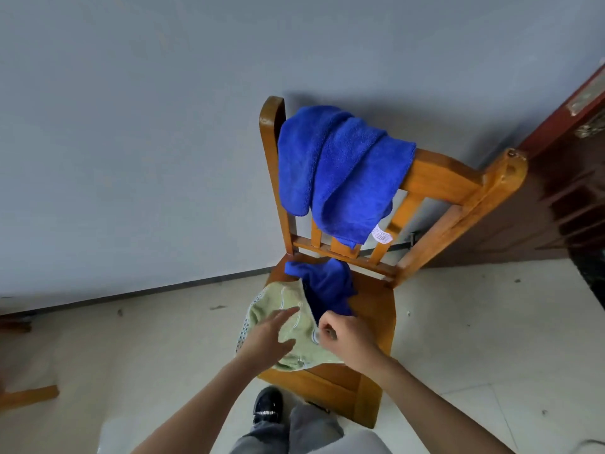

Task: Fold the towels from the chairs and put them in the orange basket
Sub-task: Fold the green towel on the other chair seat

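The step in hand looks like laying out the first towel to fold. The right grip [343, 339] pinches an edge of the green towel [278, 299], which lies crumpled on the chair [435, 178] seat. Just left of it, the left grip [268, 335] is released, fingers spread over the cloth. Beyond both grips sit a small blue towel [327, 286] and, higher, a large blue towel [337, 168] (no orange basket in view). The next move probably calls for flattening, then folding.

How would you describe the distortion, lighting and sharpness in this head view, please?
Head view: wide-angle distortion tilts the chair and door; the light is soft and even; the chair casts a faint shadow on the wall; the left hand and right hand at the green towel look slightly blurred.
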Demonstrator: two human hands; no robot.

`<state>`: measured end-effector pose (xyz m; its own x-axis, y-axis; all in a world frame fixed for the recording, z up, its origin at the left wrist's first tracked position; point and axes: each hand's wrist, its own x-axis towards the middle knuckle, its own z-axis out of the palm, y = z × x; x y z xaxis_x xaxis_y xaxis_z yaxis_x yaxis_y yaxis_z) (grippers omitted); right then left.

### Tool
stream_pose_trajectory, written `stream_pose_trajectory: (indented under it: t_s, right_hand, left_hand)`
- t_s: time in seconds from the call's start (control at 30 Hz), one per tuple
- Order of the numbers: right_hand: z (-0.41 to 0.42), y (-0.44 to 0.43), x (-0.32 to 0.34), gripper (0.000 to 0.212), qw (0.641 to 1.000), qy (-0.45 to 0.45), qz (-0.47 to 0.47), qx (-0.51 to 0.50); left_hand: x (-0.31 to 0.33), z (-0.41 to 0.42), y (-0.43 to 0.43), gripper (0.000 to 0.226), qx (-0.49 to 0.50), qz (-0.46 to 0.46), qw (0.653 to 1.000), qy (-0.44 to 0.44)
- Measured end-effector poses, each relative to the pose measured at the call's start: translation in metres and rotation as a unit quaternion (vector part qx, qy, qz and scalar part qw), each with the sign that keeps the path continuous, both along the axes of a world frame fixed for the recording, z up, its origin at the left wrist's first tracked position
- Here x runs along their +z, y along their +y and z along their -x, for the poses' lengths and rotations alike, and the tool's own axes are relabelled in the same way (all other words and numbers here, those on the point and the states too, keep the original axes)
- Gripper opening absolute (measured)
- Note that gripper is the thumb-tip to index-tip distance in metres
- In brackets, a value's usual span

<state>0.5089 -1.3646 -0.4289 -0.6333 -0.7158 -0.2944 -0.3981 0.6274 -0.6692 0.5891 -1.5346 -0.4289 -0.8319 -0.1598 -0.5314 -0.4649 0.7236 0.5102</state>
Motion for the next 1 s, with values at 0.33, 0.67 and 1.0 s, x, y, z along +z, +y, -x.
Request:
stream_pose_trajectory:
  t_s: [0.33,0.67,1.0]
  right_hand:
    - [-0.022,0.012,0.079,0.014,0.995,-0.011,0.031,-0.097]
    - [-0.055,0.001,0.126,0.011,0.988,-0.011,0.038,-0.152]
    - [-0.086,0.001,0.185,0.018,0.969,0.076,0.051,-0.231]
  left_hand:
    - [0.029,-0.002,0.008,0.007,-0.039,-0.047,0.984,0.170]
    - [0.067,-0.015,-0.003,0.034,-0.094,-0.129,0.968,0.195]
    - [0.108,-0.019,-0.002,0.011,-0.090,-0.221,0.940,0.245]
